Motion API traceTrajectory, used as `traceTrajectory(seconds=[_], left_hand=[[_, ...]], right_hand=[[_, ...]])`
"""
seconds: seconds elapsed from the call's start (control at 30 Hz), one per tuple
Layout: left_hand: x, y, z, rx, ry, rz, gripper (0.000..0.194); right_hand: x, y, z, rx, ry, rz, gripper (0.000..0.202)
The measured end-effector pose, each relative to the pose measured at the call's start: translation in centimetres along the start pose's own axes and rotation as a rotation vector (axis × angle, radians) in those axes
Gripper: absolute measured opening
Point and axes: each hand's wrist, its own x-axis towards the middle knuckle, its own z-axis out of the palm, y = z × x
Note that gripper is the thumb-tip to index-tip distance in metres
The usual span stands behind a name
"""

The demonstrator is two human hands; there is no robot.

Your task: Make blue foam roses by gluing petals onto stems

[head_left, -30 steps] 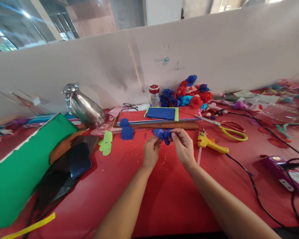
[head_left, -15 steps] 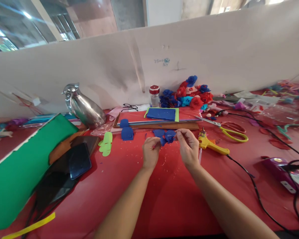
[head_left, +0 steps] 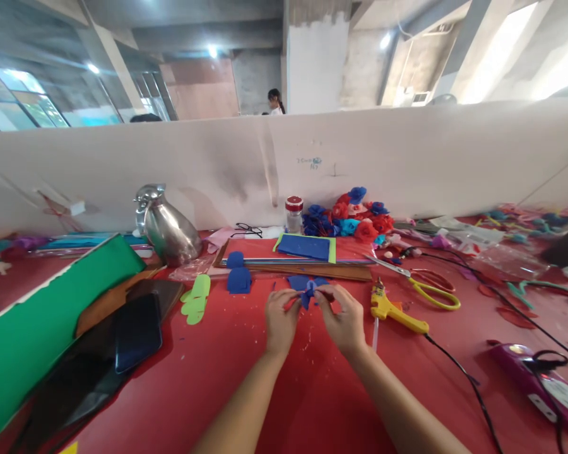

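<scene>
Red tabletop, pale partition behind. Blue flower piece mid-frame, squarely between left hand and right hand, pinched in both sets of fingertips; neither hand nearer, long axis unclear.

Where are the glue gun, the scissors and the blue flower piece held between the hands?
Glue gun (head_left: 392,310): head view, on the yellow body where the handle begins.
Scissors (head_left: 410,273): head view, near the pivot.
Blue flower piece (head_left: 308,294): head view, on its visible middle.
</scene>
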Motion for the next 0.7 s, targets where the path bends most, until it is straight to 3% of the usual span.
traceTrajectory(seconds=[0.17,0.3,0.37,0.5,0.7], left_hand=[[0.0,-0.4,0.1,0.191,0.089,0.106,0.028],[0.0,-0.3,-0.1,0.321,0.103,0.195,0.019],[-0.1,-0.2,0.0,0.364,0.045,0.250,0.018],[-0.4,-0.2,0.1,0.439,-0.013,0.297,0.018],[-0.6,0.1,0.1,0.539,-0.037,0.301,0.020]], right_hand=[[1.6,0.9,-1.0,-0.094,0.253,0.076,0.019],[7.0,2.1,-1.4,-0.156,0.320,0.087,0.023],[10.8,2.9,-1.1,-0.227,0.298,0.024,0.023],[18.5,4.2,0.2,-0.484,0.137,-0.062,0.024],[26.5,5.6,1.7,-0.849,-0.157,0.046,0.027]])
